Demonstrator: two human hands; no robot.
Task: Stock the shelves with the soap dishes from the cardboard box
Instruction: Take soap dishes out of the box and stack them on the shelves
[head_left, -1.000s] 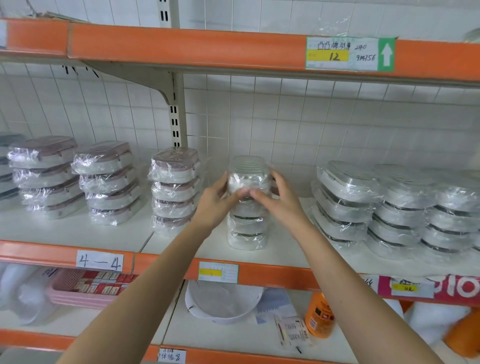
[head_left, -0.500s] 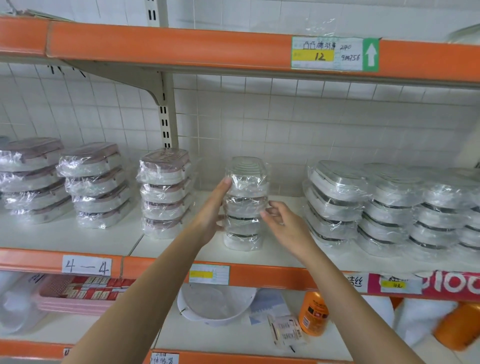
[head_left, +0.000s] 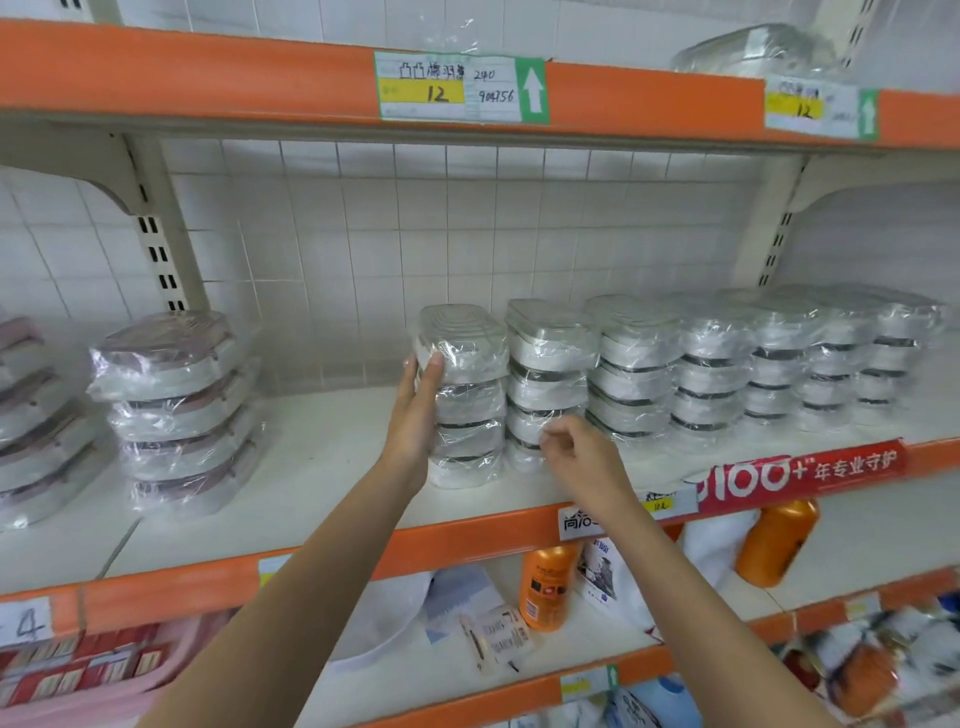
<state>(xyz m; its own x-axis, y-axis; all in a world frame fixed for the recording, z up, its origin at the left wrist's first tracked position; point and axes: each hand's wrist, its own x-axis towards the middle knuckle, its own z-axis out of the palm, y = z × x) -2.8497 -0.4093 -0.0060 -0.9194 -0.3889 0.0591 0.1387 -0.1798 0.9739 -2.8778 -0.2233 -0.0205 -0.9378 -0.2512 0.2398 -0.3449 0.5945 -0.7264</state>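
A stack of wrapped white soap dishes (head_left: 467, 395) stands on the middle shelf (head_left: 322, 467), close against the neighbouring white stack (head_left: 545, 364). My left hand (head_left: 418, 410) lies flat against the left side of the first stack, fingers straight and reaching up to its top dish, gripping nothing. My right hand (head_left: 576, 457) hovers in front of the lower part of the neighbouring stack with its fingers curled in and nothing in them. The cardboard box is out of view.
More white stacks (head_left: 753, 364) run along the shelf to the right. Stacks of brown-lidded dishes (head_left: 176, 410) stand to the left, with bare shelf between. An orange-edged shelf (head_left: 208, 67) hangs overhead. Orange bottles (head_left: 548, 587) and a white bowl (head_left: 384, 618) sit on the shelf below.
Both hands have let go of the top dish. The stack has slid right against the neighbouring white stack. My right hand has dropped and curled; the view has shifted right.
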